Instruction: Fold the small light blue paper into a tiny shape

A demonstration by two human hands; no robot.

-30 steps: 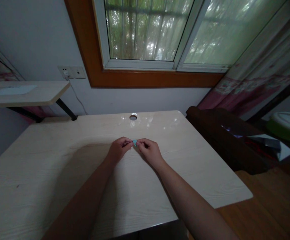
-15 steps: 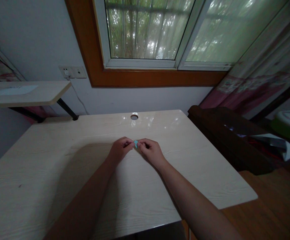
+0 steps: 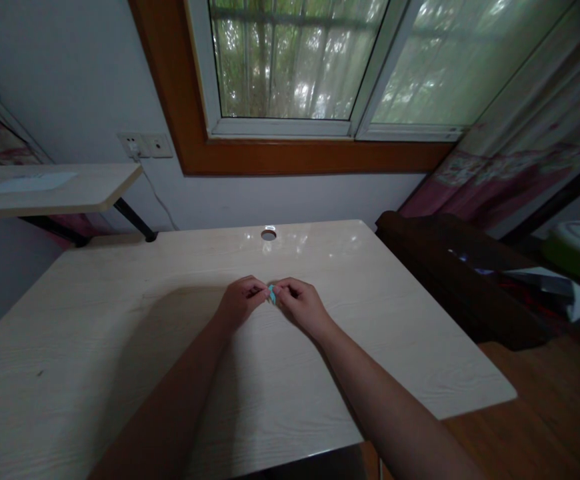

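Observation:
Both hands meet at the middle of a pale wooden desk (image 3: pixel 120 347). My left hand (image 3: pixel 240 303) and my right hand (image 3: pixel 301 305) are curled, and their fingertips pinch a tiny light-blue object (image 3: pixel 272 293) between them. Most of that object is hidden by the fingers, so I cannot make out its shape. The hands rest just above or on the desk surface.
A round cable hole (image 3: pixel 269 234) lies at the desk's far edge under the window. A raised side shelf (image 3: pixel 55 187) stands at the left. A dark wooden piece of furniture (image 3: pixel 450 273) with papers sits to the right, with wooden flooring beside it.
The hands stay together on the small blue object with only slight finger movement. The view has shifted a little.

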